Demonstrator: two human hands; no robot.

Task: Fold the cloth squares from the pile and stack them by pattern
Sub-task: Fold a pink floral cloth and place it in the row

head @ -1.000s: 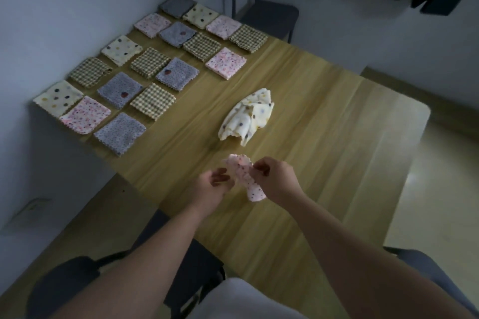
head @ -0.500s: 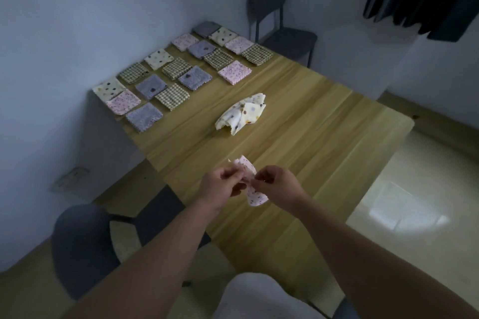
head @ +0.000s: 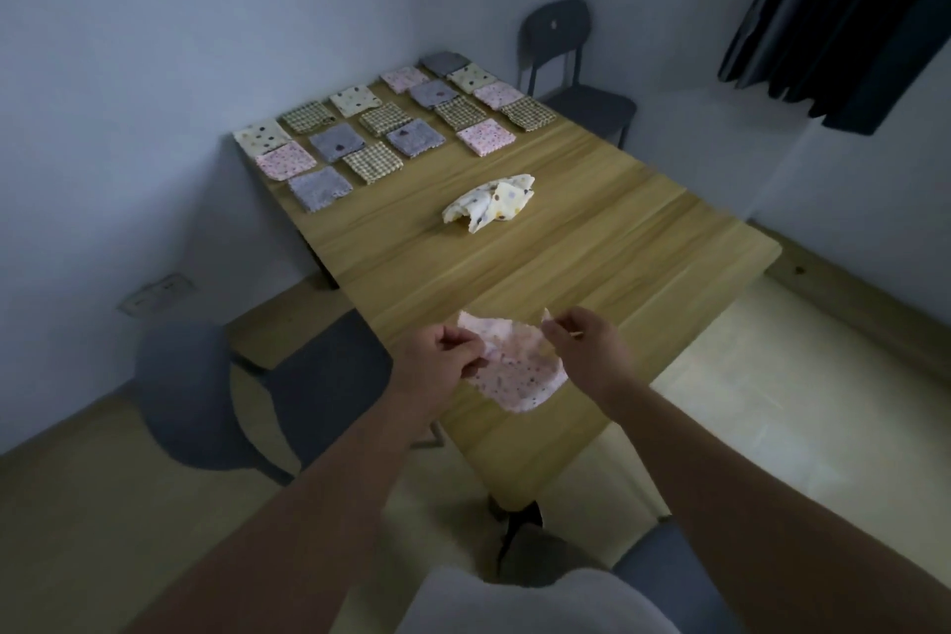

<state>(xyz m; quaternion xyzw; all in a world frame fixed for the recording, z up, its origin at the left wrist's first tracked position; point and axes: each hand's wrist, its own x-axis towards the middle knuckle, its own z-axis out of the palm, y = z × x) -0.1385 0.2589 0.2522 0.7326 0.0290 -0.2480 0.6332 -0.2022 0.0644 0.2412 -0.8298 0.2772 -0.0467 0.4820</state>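
At the near end of the table [head: 669, 242], the pink spotted cloth [head: 520, 371] hangs between both hands, its upper edge running crosswise from one to the other and its loose body sagging toward the person. The left hand [head: 445, 358] pinches the cloth's left edge with curled fingers; the right hand [head: 586, 348] pinches its upper right corner. Both hands are equally near, each already on the cloth. Whether the lower hem touches the tabletop cannot be told. Judged step: opening the square flat ahead of folding. Directly beyond the hands, well apart, lies the crumpled cream dotted cloth [head: 491, 203], all that shows of the pile. The folded squares [head: 360, 134] occupy the far left end in rows, pink ones among them. The cream cloth lies on the direct line to the nearest folded pink square [head: 485, 137]. A far chair [head: 571, 62] and a near chair [head: 206, 376] stand off the table.
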